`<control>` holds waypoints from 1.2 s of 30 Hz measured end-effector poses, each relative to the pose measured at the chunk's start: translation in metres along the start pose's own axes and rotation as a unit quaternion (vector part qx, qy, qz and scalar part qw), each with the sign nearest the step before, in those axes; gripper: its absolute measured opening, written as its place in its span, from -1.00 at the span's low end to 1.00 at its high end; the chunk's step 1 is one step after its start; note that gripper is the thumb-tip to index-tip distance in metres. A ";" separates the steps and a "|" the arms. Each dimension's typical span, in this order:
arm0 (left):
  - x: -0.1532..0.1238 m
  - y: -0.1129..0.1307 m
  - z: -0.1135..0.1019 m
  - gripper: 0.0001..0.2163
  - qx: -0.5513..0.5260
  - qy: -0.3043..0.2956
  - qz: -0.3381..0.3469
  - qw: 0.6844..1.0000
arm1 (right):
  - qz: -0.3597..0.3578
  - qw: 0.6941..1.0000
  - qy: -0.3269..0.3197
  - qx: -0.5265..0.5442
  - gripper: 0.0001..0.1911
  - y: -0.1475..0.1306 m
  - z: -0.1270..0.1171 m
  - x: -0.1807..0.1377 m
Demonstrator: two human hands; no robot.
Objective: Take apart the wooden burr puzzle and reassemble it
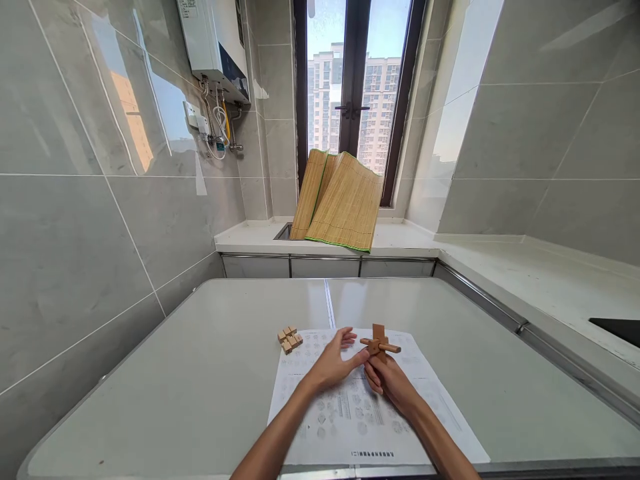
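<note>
Right hand clamped on wooden cross puzzle from below; left hand fingertips touching it, fingers apart.

Sheet print — too small.

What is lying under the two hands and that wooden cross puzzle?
A printed paper sheet on the grey table, showing rows of small diagrams. The left hand, right hand and wooden cross puzzle cover part of its print.
</note>
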State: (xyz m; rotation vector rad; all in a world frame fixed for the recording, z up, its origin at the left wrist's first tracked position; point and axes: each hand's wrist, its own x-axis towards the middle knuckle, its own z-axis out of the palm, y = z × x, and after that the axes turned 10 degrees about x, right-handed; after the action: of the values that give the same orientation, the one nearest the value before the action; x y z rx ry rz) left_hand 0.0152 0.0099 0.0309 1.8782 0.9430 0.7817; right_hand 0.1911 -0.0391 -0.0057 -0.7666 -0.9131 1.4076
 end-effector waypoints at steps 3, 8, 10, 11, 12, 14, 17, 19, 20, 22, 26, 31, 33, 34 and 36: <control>0.012 0.006 0.022 -0.30 -0.037 -0.042 0.004 0.998 | -0.026 0.996 0.011 -0.079 -0.55 0.005 -0.003 0.002; 0.013 0.010 0.035 -0.38 -0.078 -0.039 0.002 0.996 | -0.074 0.981 -0.003 -0.182 -0.74 0.001 -0.007 0.006; 0.011 0.009 0.036 -0.39 -0.092 -0.028 0.000 0.995 | -0.074 0.976 -0.016 -0.205 -0.73 -0.001 -0.006 0.006; 0.010 0.008 0.036 -0.41 -0.098 -0.026 -0.001 0.995 | -0.070 0.974 -0.022 -0.214 -0.72 -0.001 -0.006 0.005; 0.009 0.006 0.036 -0.41 -0.102 -0.025 -0.003 0.994 | -0.067 0.972 -0.027 -0.222 -0.72 -0.001 -0.005 0.005; 0.008 0.003 0.039 -0.39 -0.109 -0.018 -0.008 0.994 | -0.066 0.969 -0.033 -0.235 -0.72 0.000 -0.003 0.003; 0.007 0.000 0.044 -0.33 -0.118 0.007 -0.018 0.993 | -0.077 0.966 -0.028 -0.247 -0.71 0.001 -0.002 0.002; 0.007 -0.002 0.046 -0.35 -0.123 0.022 -0.017 0.992 | -0.081 0.965 -0.013 -0.250 -0.71 0.001 -0.003 0.002; 0.006 -0.002 0.047 -0.37 -0.125 0.027 -0.016 0.992 | -0.082 0.965 -0.005 -0.249 -0.72 0.000 -0.003 0.002; 0.007 -0.003 0.045 -0.36 -0.132 0.035 -0.010 0.991 | -0.083 0.968 0.010 -0.239 -0.73 -0.001 -0.004 0.002; 0.008 -0.003 0.035 -0.30 -0.157 0.051 -0.001 0.986 | -0.059 0.981 0.009 -0.185 -0.64 -0.007 -0.002 0.001; 0.008 -0.001 0.023 -0.34 -0.190 0.043 0.001 0.981 | -0.007 0.995 -0.021 -0.100 -0.43 -0.015 0.001 0.000; 0.007 -0.001 0.022 -0.33 -0.198 0.038 0.002 0.979 | -0.002 0.997 -0.022 -0.076 -0.40 -0.017 0.001 0.000; 0.007 0.000 0.022 -0.32 -0.203 0.037 0.001 0.978 | -0.002 0.998 -0.021 -0.066 -0.39 -0.018 0.001 0.000; 0.007 0.001 0.022 -0.28 -0.213 0.032 -0.002 0.976 | -0.005 0.999 -0.016 -0.050 -0.38 -0.020 0.000 0.000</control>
State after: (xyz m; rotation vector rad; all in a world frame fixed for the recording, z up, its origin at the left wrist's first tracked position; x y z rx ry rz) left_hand 0.0369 0.0064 0.0230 1.4834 0.7457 0.9621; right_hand 0.2000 -0.0398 0.0118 -0.8164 -1.0166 1.3768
